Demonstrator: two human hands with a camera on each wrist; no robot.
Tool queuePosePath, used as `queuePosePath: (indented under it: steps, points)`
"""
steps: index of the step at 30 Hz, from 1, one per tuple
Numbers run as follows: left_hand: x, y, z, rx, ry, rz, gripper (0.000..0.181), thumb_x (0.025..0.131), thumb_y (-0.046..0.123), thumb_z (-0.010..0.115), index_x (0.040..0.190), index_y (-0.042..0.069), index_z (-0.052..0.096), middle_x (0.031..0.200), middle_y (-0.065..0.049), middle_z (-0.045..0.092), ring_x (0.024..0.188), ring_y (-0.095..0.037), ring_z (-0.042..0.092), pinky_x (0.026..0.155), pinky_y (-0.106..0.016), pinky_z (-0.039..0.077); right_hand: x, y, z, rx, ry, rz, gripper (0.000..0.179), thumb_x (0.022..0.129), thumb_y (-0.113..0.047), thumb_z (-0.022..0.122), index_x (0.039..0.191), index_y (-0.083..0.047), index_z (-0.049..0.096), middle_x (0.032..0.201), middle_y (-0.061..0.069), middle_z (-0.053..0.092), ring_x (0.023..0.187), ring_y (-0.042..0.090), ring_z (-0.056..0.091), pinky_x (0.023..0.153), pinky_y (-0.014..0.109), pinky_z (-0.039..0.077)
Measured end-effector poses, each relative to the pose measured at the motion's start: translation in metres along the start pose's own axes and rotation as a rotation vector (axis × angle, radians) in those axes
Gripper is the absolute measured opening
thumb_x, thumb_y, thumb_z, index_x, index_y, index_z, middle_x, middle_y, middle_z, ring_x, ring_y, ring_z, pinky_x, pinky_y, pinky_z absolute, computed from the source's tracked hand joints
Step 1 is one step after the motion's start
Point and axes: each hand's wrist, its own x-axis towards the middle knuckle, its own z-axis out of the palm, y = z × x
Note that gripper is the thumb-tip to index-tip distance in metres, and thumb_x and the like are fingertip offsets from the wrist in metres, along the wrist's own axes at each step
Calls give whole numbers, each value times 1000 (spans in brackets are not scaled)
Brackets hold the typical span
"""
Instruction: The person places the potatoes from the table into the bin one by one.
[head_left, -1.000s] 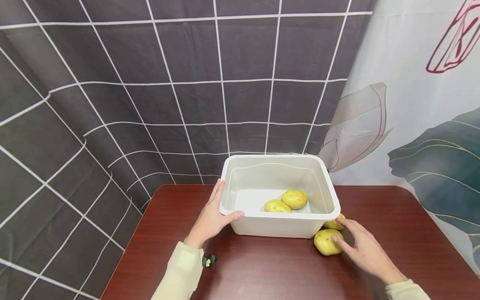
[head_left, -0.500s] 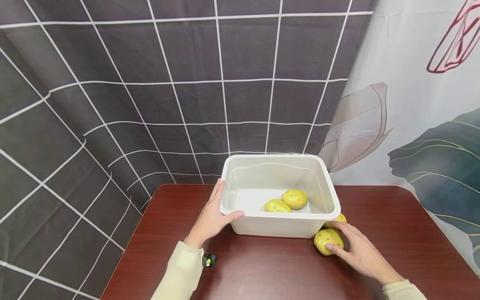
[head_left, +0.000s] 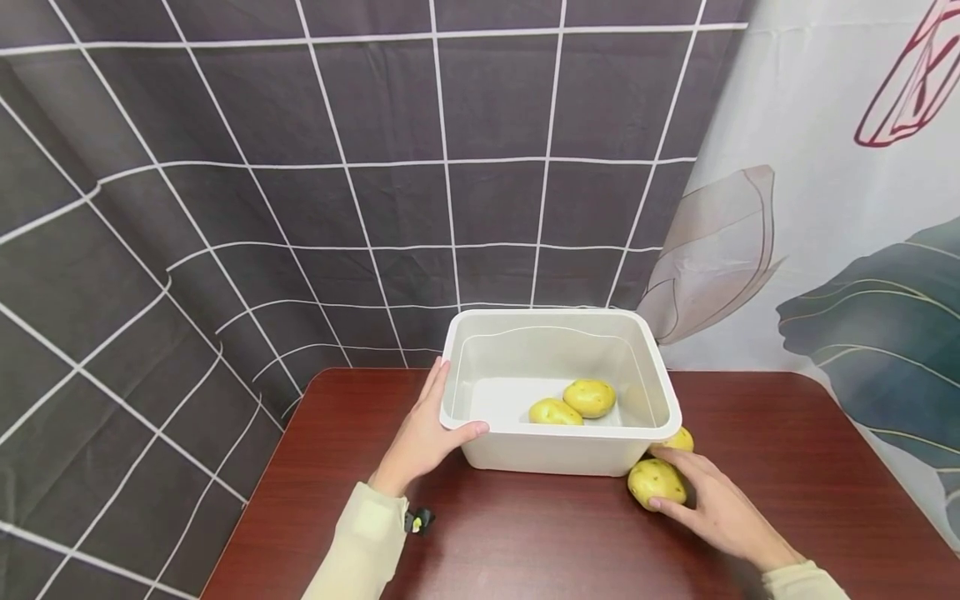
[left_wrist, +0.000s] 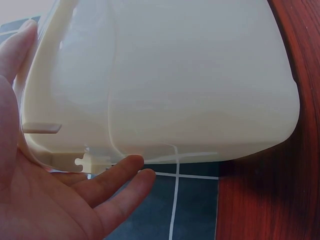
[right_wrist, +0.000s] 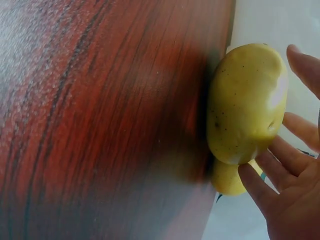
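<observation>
Left hand (head_left: 422, 443) grips the tub's (head_left: 555, 455) near left corner; right hand (head_left: 722, 505) spread about the near potato (head_left: 652, 483), contact unconfirmed. Potato sits beside the tub, well inside the table's (head_left: 525, 542) right edge. I judge it firm, light, slightly slippery; grip mid-body. Long axis level, heading unclear.

A dark grey, white-gridded cloth (head_left: 495, 98) hangs at the far side and left; a white, leaf-printed cloth (head_left: 817, 200) hangs far right, beyond the reddish-brown worktop (head_left: 540, 537).
</observation>
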Motion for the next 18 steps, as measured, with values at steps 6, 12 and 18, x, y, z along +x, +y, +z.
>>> queuePosePath:
  steps: [6,12,18]
  points:
    - [-1,2,0,-9,10,22,110,80,50,83,162,13,19,168,1,11,147,-28,30,114,-52,31,-2,1,1,-2,6,-28,77,70,-36,92,134,-8,61,130,8,62,114,28,51,98,2,12]
    - [-1,2,0,-11,12,21,110,80,50,83,162,13,19,168,1,11,147,-29,30,115,-53,31,-2,3,3,-34,40,-82,84,61,-33,96,133,-7,61,127,7,63,113,23,48,100,3,15]
    - [-1,1,0,6,13,24,111,79,51,83,162,13,19,168,-1,11,148,-28,30,115,-52,31,-4,4,3,-72,36,-62,86,57,-29,97,133,-9,61,123,3,61,111,23,48,95,7,22]
